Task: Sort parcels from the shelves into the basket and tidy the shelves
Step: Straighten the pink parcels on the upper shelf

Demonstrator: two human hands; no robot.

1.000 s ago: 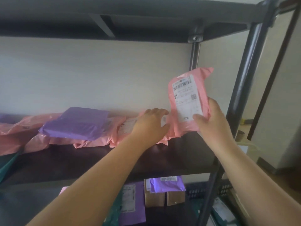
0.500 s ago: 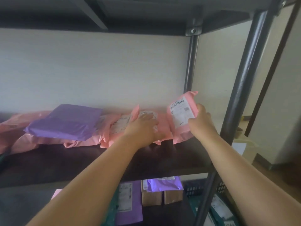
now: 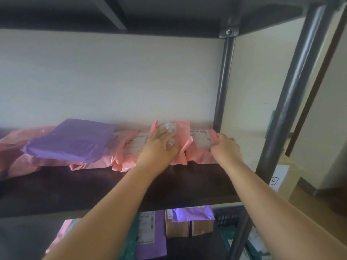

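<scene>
Mid-shelf [image 3: 75, 188] status, left to right. Far left: pink mailers [image 3: 16, 147] heaped loose, a purple mailer [image 3: 71, 139] lying on top of them — untidy, not yet squared up. Centre: left hand [image 3: 159, 147] pressed flat, fingers spread over a labelled pink parcel [image 3: 176, 136] at the back of the shelf; grip is open, pinning rather than holding. Just beside it, right hand [image 3: 225, 147] has its grip curled round the edge of the end pink parcel [image 3: 201, 147], which rests on the shelf by the rear post [image 3: 223, 91]. Reads as tidying, roughly midway: right end lined up, left pile left to do. Basket [image 3: 227, 218] looks to sit below right (dark crate, mostly hidden). Lower shelf carries more purple and pink mailers plus cardboard boxes [image 3: 187, 228] — untouched. Front post [image 3: 293, 91] crowds the right arm's exit path.
</scene>
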